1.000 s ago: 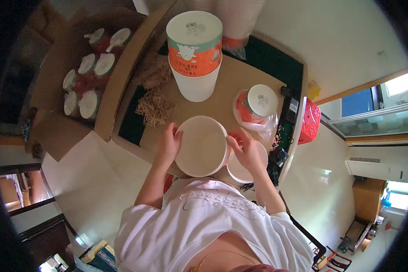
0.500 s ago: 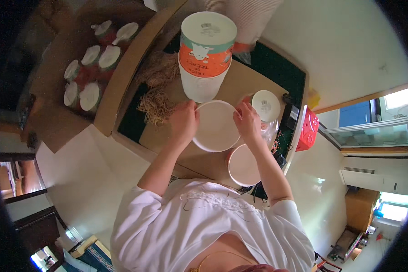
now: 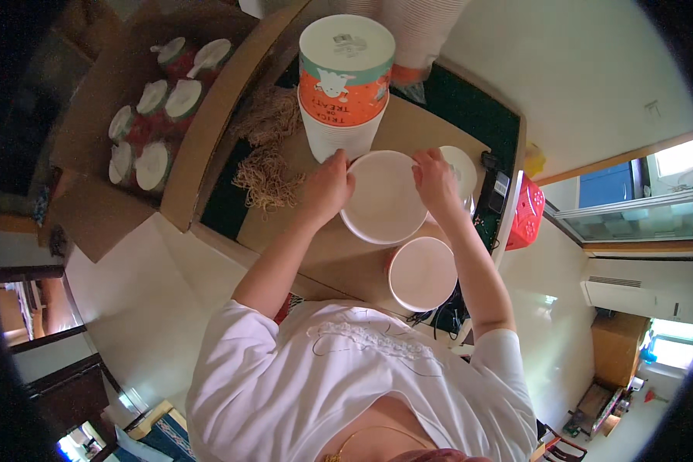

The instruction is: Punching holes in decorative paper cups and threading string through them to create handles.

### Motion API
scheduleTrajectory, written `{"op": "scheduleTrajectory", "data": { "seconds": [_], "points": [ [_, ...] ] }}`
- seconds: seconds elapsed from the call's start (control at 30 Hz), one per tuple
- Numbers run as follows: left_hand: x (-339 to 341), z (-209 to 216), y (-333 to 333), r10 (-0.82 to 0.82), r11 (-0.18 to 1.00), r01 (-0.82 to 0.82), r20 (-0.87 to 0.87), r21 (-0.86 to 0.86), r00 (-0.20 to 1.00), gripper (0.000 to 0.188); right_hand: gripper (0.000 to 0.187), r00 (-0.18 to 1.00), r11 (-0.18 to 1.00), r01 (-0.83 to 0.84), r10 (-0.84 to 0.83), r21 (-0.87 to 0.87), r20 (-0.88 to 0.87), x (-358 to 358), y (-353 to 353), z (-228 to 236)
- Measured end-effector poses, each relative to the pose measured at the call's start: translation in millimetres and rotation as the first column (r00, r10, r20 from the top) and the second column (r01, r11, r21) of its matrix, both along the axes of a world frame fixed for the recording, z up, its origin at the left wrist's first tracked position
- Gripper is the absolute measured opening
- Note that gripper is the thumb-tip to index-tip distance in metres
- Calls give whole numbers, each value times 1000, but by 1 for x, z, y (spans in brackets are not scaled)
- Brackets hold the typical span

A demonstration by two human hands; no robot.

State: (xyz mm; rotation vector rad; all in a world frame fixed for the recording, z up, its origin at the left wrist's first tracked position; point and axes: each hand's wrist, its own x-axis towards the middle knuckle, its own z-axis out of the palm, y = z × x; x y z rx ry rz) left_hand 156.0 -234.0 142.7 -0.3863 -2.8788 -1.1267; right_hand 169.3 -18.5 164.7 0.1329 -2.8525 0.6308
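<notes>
Tub [image 3: 385,199] is just on the near side of the stack [image 3: 345,85], a bit right, mouth facing up; can't tell if they touch. Left hand [image 3: 329,185] and right hand [image 3: 441,183] grasp its rim at opposite sides. Looks like light paperboard: rim stiffest, wall likely dents, smooth inside maybe slick. Hold at the rim, both sides, soft squeeze. Second tub [image 3: 423,274], round, smooth, white inside, is farther nearside of stack. Fibre [image 3: 266,181] left of stack: tan, stringy, tangled.

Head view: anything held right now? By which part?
Yes, the white-lined round tub, by its rim: left hand on the left side, right hand on the right.
</notes>
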Motion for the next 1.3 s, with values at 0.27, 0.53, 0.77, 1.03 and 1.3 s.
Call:
{"op": "scheduleTrajectory", "data": {
  "seconds": [0.27,0.53,0.77,1.03,1.3],
  "points": [
    [-6,3,5,-8,1000,8,-4,5,1000,19,16,978,995,83,-90,47,187,-1,1,13],
    [6,68,3,70,988,-38,-220,147,973,19,13,998,999,25,-27,-47,-52,10,1,74],
    [53,136,-37,93,994,-59,-403,97,911,17,10,992,982,-87,69,-168,-105,55,-34,144],
    [96,96,-88,111,993,-106,125,-53,986,15,8,965,970,-213,228,-118,132,88,-74,81],
    [96,32,-93,-45,991,-4,351,137,935,16,16,913,976,-178,211,-126,348,90,-57,22]
  ]
}}
